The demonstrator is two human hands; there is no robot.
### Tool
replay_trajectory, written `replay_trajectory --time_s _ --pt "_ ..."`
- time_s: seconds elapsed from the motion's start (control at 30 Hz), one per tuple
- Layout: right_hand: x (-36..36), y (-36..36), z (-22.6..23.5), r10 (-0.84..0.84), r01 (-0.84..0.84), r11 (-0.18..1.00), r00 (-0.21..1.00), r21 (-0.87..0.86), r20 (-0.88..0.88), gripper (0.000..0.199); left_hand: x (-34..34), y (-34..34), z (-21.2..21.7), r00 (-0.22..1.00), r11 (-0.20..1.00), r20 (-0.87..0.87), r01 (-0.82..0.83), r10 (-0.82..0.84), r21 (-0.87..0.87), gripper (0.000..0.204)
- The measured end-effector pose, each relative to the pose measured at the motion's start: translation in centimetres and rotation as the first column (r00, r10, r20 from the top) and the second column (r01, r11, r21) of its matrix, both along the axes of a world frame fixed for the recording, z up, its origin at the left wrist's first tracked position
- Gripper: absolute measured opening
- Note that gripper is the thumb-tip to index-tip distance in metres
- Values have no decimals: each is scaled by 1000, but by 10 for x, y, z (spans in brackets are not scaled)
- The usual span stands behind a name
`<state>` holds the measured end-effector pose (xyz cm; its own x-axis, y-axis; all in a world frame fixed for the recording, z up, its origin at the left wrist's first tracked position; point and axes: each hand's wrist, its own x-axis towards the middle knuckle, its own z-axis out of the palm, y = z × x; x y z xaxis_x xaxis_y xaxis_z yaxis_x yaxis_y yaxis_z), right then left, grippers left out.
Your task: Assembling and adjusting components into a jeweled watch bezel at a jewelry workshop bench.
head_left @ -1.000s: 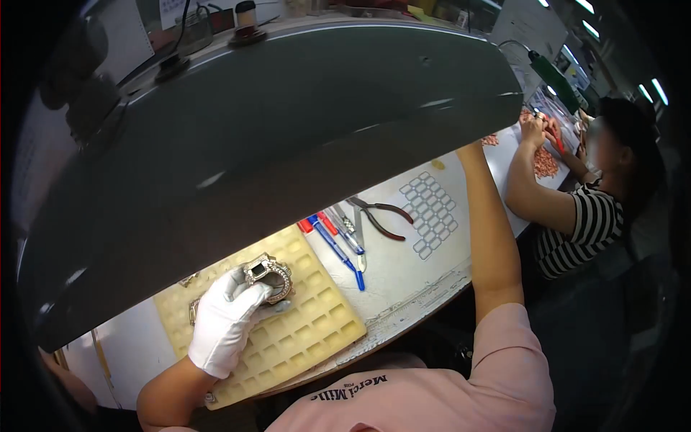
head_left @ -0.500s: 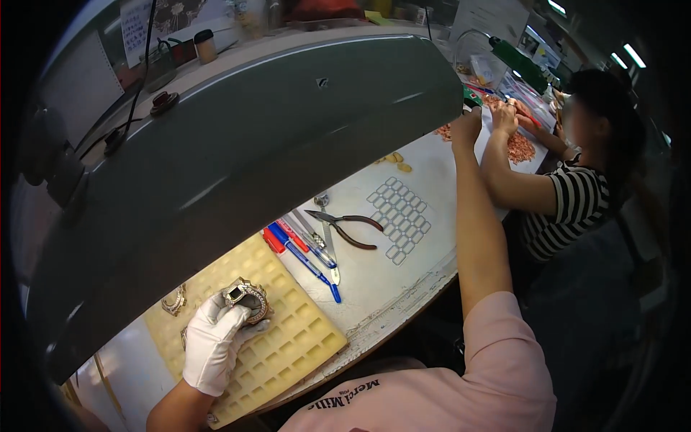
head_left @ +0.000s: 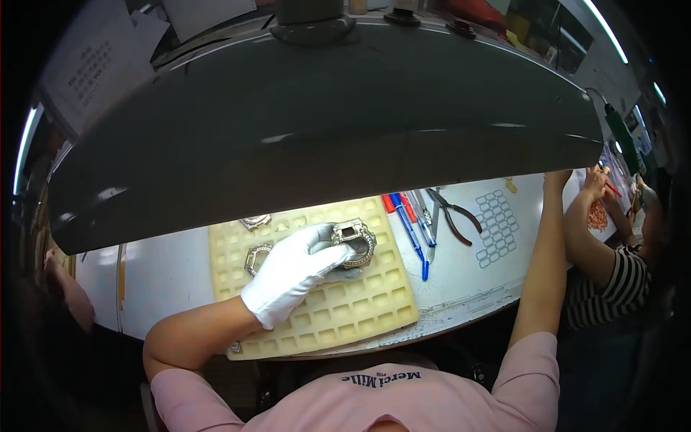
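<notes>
My left hand (head_left: pixel 295 268), in a white glove, is closed around a metal watch case (head_left: pixel 367 243) set with small stones, holding it just over a yellow tray (head_left: pixel 381 317) with rows of square pockets. Beside the glove lies another openwork metal piece (head_left: pixel 252 259), and a further one (head_left: pixel 255 222) sits partly under the lamp's edge. My right arm stretches far forward to the right. Only a bit of my right hand (head_left: pixel 557 177) shows past the lamp shade; its fingers are hidden there.
A large dark lamp shade (head_left: pixel 324 129) spans the table and blocks the view behind it. Right of the tray lie blue and red pens (head_left: pixel 410 234), pliers (head_left: pixel 457 216) and a sheet of outlined labels (head_left: pixel 497 230). A co-worker in a striped sleeve (head_left: pixel 622 277) sits at the right.
The view has turned left toward the tray, so everything appears shifted. My left hand still holds the watch case; my right arm remains stretched out, its hand behind the shade.
</notes>
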<state>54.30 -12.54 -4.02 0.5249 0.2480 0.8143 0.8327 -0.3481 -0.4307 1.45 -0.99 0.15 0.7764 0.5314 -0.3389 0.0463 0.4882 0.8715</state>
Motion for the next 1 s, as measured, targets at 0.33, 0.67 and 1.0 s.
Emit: replay_trajectory --time_s 0.33,0.67,1.0 --pt "-204 52 38 232 -342 932 820 -123 -523 7 -7 2 -8 998 996 -54 35 -31 84 38" --pt "-325 44 40 506 -978 165 -28 128 -862 34 -1 2 -5 999 998 -5 47 -47 -35 33" --pt "-329 27 20 539 -974 184 -14 134 -842 17 1 -1 1 995 996 -56 82 -80 43 35"
